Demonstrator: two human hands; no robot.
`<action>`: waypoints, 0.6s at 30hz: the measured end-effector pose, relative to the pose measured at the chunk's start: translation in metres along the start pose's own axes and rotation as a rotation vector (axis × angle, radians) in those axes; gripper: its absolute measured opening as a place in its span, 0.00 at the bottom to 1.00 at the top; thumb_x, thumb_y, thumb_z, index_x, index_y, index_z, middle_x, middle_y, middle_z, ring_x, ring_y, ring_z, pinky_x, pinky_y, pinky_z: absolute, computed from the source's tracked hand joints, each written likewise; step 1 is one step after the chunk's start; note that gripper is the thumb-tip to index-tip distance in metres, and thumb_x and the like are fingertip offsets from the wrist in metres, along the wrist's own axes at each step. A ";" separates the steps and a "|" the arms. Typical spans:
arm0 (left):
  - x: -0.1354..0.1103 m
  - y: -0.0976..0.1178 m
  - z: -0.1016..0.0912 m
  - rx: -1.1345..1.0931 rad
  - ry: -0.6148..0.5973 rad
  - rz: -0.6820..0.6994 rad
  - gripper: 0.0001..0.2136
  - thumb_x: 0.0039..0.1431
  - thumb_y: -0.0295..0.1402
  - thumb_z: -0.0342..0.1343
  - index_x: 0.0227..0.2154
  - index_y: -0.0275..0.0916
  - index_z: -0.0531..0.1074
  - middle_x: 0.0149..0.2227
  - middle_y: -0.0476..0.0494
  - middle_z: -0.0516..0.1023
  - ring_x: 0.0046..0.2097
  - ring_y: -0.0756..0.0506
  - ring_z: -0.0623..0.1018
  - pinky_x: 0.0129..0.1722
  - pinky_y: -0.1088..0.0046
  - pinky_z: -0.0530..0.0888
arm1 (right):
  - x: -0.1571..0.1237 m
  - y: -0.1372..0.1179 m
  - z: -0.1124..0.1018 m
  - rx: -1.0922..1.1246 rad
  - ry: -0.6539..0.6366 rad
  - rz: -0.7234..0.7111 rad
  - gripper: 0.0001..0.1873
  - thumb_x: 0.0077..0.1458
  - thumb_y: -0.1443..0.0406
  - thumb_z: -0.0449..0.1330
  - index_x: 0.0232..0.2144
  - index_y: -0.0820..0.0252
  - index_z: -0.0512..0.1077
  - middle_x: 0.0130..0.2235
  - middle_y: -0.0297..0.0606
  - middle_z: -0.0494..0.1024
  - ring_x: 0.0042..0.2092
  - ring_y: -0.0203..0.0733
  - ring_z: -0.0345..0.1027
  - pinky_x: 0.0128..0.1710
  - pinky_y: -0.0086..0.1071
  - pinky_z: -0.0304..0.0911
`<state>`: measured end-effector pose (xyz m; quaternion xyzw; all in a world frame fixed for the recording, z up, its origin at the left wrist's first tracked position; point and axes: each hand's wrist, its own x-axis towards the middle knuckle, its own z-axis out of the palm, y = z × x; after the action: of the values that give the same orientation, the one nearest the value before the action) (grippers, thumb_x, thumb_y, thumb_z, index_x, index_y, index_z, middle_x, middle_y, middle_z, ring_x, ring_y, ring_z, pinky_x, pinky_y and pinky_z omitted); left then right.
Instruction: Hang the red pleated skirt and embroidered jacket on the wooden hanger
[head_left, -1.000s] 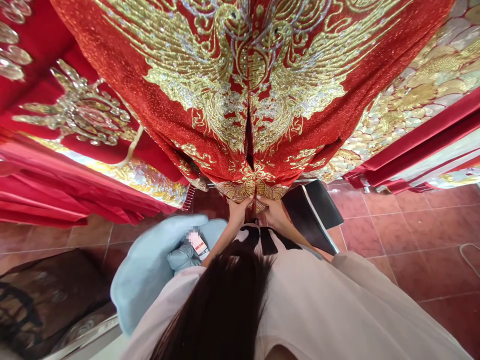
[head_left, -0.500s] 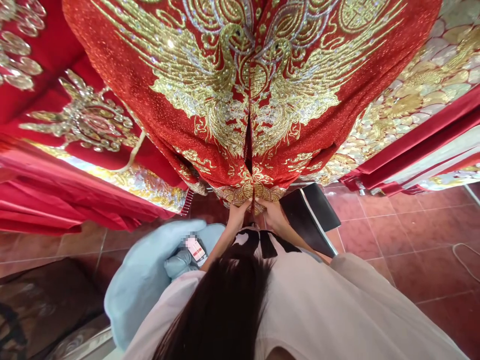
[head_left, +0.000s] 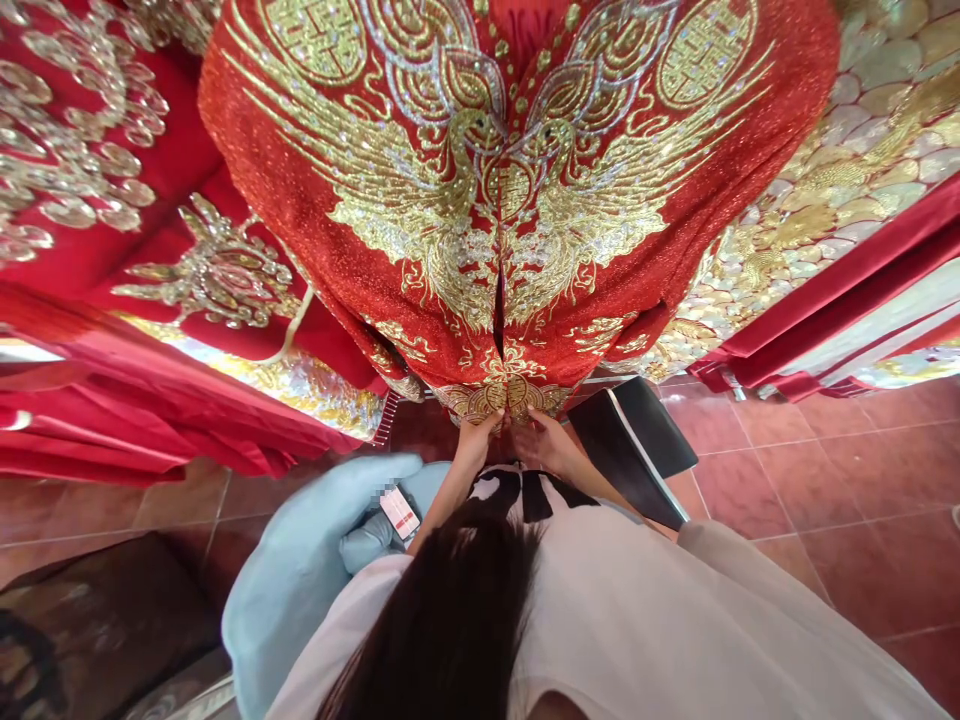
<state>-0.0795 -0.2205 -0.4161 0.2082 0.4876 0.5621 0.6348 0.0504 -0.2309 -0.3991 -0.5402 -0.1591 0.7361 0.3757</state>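
A red jacket with gold embroidered birds fills the upper middle of the head view, its two front edges meeting along a narrow gap. At the bottom of the front, my left hand pinches the left hem corner, thumb on the gold fan pattern. On the other side of the opening, my right hand has its thumb on the right hem corner and its fingers bent below it. The fingertips behind the cloth are hidden.
Other red and gold garments hang to the left, and a scale-patterned one to the right. A black seat stands beside my right forearm. Left of me, a phone lies on a light blue cushioned chair. Red tiles cover the floor.
The view has shifted, so the jacket and hanging garments sit slightly lower. My right hand's fingers have spread a little beneath the hem; my left hand keeps its pinch.
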 end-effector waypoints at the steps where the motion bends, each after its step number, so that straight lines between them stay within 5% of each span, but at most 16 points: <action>1: 0.000 0.000 -0.001 0.010 -0.004 -0.004 0.17 0.35 0.37 0.69 0.28 0.33 0.72 0.27 0.44 0.76 0.29 0.47 0.76 0.36 0.68 0.73 | -0.004 0.001 -0.003 -0.051 -0.027 0.125 0.16 0.47 0.55 0.60 0.25 0.62 0.66 0.24 0.38 0.73 0.27 0.38 0.70 0.28 0.32 0.67; 3: 0.001 -0.002 -0.002 0.028 -0.004 0.005 0.16 0.36 0.37 0.68 0.26 0.33 0.71 0.26 0.45 0.75 0.28 0.47 0.75 0.34 0.69 0.72 | -0.010 0.002 -0.004 -0.113 -0.060 0.231 0.14 0.47 0.57 0.60 0.27 0.65 0.69 0.25 0.41 0.74 0.25 0.36 0.69 0.25 0.30 0.65; 12: 0.005 -0.004 -0.002 0.142 0.042 0.112 0.15 0.37 0.35 0.67 0.29 0.34 0.72 0.29 0.45 0.76 0.32 0.46 0.75 0.37 0.70 0.71 | 0.002 -0.010 0.030 -0.299 0.100 -0.248 0.15 0.45 0.61 0.63 0.14 0.62 0.68 0.16 0.32 0.67 0.20 0.30 0.58 0.21 0.23 0.53; 18: 0.004 -0.007 -0.005 0.168 0.023 0.133 0.15 0.37 0.36 0.67 0.28 0.35 0.72 0.30 0.44 0.76 0.36 0.44 0.76 0.41 0.68 0.71 | 0.002 -0.012 0.028 -0.328 0.155 -0.280 0.09 0.42 0.65 0.61 0.15 0.62 0.69 0.17 0.33 0.70 0.20 0.32 0.60 0.20 0.25 0.54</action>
<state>-0.0809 -0.2200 -0.4255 0.2861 0.5252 0.5623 0.5710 0.0293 -0.2169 -0.3830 -0.6216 -0.3207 0.5975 0.3922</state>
